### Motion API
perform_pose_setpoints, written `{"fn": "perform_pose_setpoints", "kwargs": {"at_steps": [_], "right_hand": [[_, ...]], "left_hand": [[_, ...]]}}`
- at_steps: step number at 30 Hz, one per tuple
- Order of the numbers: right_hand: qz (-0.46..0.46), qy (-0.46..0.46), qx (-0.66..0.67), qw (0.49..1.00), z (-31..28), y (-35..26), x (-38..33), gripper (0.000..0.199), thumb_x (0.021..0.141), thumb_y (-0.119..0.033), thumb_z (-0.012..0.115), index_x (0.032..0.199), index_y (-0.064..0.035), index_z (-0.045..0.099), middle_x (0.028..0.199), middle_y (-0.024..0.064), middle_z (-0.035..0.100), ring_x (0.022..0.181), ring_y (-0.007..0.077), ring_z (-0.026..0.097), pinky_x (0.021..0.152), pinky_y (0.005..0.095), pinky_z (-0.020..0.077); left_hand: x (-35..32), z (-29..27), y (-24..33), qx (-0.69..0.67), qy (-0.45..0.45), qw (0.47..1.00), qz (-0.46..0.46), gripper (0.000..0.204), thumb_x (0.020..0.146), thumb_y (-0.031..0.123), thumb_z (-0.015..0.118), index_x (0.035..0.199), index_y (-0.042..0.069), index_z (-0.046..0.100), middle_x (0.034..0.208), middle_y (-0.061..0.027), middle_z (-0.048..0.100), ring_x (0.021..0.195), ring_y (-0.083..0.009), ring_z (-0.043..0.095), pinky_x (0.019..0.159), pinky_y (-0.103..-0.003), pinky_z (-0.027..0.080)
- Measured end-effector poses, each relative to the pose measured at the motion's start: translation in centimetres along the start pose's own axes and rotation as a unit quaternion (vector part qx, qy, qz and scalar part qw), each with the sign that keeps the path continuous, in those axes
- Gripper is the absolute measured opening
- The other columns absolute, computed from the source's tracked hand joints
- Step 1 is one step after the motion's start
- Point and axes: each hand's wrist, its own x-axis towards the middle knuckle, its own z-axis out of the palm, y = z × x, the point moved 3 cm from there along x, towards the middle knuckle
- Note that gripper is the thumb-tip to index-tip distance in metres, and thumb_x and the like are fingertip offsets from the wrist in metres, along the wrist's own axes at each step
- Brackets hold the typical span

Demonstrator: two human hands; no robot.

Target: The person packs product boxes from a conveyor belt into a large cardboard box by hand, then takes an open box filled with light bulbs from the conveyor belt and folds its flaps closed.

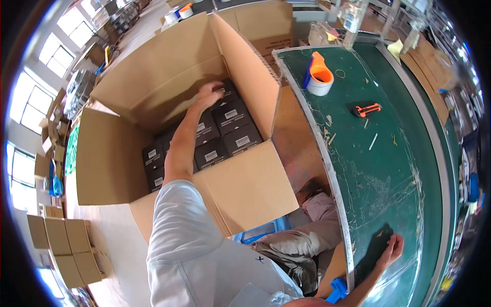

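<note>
The open brown corrugated-cardboard carton (102, 156) stood left of the green-topped, metal-edged worktable (381, 171), its flaps spread outward. Black rectangular boxes with white printed labels (230, 116) lay packed in rows on its inside, label faces upward. The left hand (208, 94), at the end of a bare forearm below a pale short sleeve (184, 220), reached down into the carton at its far right corner. Its fingers were partly bent over the farthest black box in that corner; whether they gripped it or merely rested there could not be told. The right hand (393, 248) was at the near part of the worktable, half open, with fingers loosely curled and empty as far as could be seen. Farther along the same surface stood an orange-and-blue tape dispenser with a white roll (319, 79), and nearer lay an orange-and-black utility knife (367, 109), among small scraps. Closed brown cardboard cartons (64, 245) were stacked on the floor at the left.
</note>
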Motion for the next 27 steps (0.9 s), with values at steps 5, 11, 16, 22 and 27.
{"fn": "perform_pose_setpoints", "kwargs": {"at_steps": [5,11,16,22,27], "right_hand": [[-0.023,0.022,-0.043,0.999,-1.6,-0.9,-0.4,0.020,0.104,-0.020,0.066,0.100,-0.0008,0.067,0.087,-0.0003,0.060,0.077,0.0093,0.049,0.069,0.0261,0.0419],[-0.005,0.014,-0.022,1.000,-0.3,-0.5,0.1,0.020,0.104,-0.021,0.067,0.099,-0.0014,0.068,0.085,-0.0017,0.058,0.077,0.0082,0.047,0.069,0.0251,0.0407],[-0.006,0.013,0.000,1.000,0.3,-0.5,0.1,0.021,0.103,-0.022,0.069,0.098,-0.0020,0.068,0.084,-0.0025,0.057,0.077,0.0076,0.047,0.069,0.0242,0.0397],[0.007,0.026,0.016,1.000,0.1,-0.7,-0.1,0.012,0.100,-0.014,0.071,0.099,-0.0024,0.071,0.086,-0.0026,0.062,0.078,0.0071,0.052,0.071,0.0235,0.0432],[0.049,0.057,-0.002,0.997,0.0,-3.1,-0.3,0.010,0.093,-0.011,0.076,0.097,-0.0014,0.074,0.078,0.0009,0.067,0.073,0.0080,0.060,0.068,0.0268,0.0500]], "left_hand": [[-1.0,-1.9,-3.5,0.116,0.167,0.955,-0.217,0.054,0.091,0.042,0.066,0.128,0.004,0.071,0.132,-0.0245,0.068,0.129,-0.0384,0.064,0.108,-0.046,0.049],[-1.3,3.2,-5.1,0.219,-0.043,0.961,-0.161,0.061,0.097,0.048,0.057,0.124,-0.006,0.070,0.137,-0.0316,0.062,0.132,-0.0434,0.059,0.110,-0.045,0.047],[-3.5,0.1,-2.6,0.213,-0.007,0.968,-0.131,0.054,0.094,0.042,0.059,0.110,-0.007,0.075,0.123,-0.0330,0.068,0.123,-0.0446,0.064,0.104,-0.048,0.052],[-5.8,-3.4,5.7,0.241,0.127,0.962,0.017,0.042,0.096,0.049,0.062,0.100,0.010,0.078,0.102,-0.0143,0.077,0.095,-0.0382,0.073,0.088,-0.045,0.057],[-11.8,-3.6,18.4,-0.097,0.294,0.905,0.292,0.015,0.101,0.012,0.071,0.100,-0.001,0.076,0.083,-0.0035,0.070,0.078,-0.0115,0.062,0.073,-0.029,0.053]]}}
